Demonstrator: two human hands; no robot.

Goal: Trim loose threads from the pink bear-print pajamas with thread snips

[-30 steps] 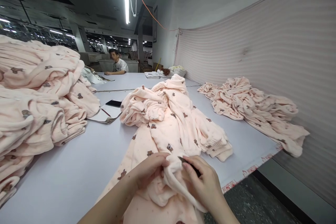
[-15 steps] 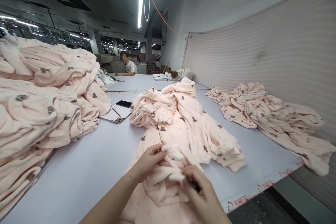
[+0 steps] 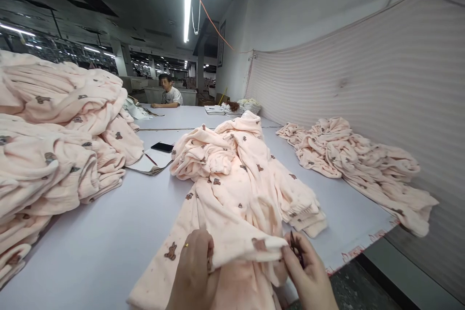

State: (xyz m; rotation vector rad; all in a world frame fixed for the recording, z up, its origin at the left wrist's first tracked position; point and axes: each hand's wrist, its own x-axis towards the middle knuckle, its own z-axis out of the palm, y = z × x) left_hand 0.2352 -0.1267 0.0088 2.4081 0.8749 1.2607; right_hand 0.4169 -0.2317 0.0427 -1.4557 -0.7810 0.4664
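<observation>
A pink fleece garment (image 3: pixel 232 203) printed with small brown bears lies in front of me on the white table (image 3: pixel 101 237). My left hand (image 3: pixel 194 271) is closed on a folded edge of it, the fingers tucked under the fabric. My right hand (image 3: pixel 308 278) pinches the same edge at its right end and also holds small dark snips (image 3: pixel 295 249), their tips pointing up beside the cloth. The edge is stretched flat between the two hands.
A tall stack of the same pink garments (image 3: pixel 54 145) fills the left side. A looser heap (image 3: pixel 359 164) lies at the right by the striped cloth wall. A phone (image 3: pixel 162 147) rests on papers. A person (image 3: pixel 167 94) sits at the far table.
Both hands have drawn nearer to me and apart, pulling a bunched fold of the garment out into a flat, taut edge. The snips now show upright in the right hand.
</observation>
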